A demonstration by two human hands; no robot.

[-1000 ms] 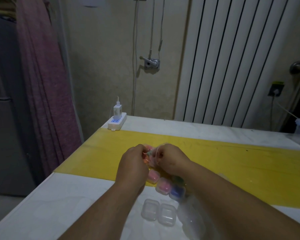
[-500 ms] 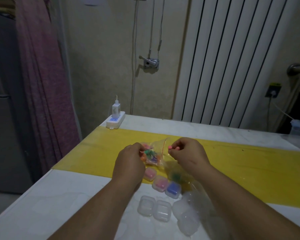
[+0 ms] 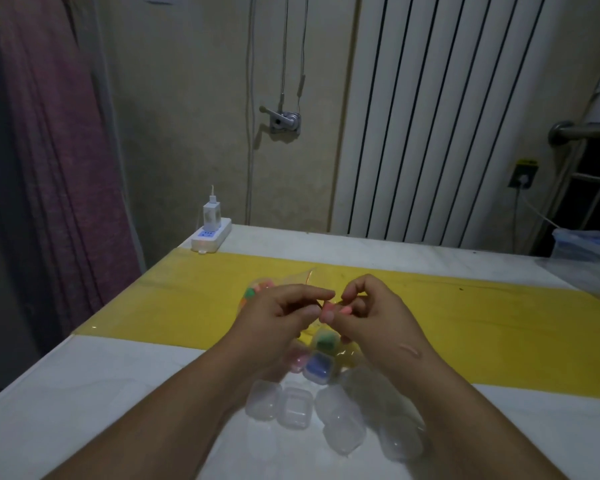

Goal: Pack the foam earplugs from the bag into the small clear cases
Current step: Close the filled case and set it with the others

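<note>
A clear bag (image 3: 261, 289) of coloured foam earplugs lies on the yellow strip, partly behind my left hand (image 3: 278, 315), whose thumb and fingers pinch its edge. My right hand (image 3: 373, 315) pinches a pink earplug (image 3: 344, 310) right beside the left fingertips. Below the hands sit small cases holding green (image 3: 324, 341), blue (image 3: 319, 367) and pink (image 3: 298, 362) earplugs. Several empty clear cases (image 3: 295, 407) lie nearer me between my forearms.
The white table carries a yellow strip (image 3: 482, 323) across its middle. A power strip with a charger (image 3: 210, 233) sits at the far left corner. Clear plastic bags (image 3: 586, 252) lie at the far right. A curtain hangs past the table's left edge.
My right hand has drawn back to the left hand with the pink earplug pinched in it. The bag has sunk to the left, behind my left hand.
</note>
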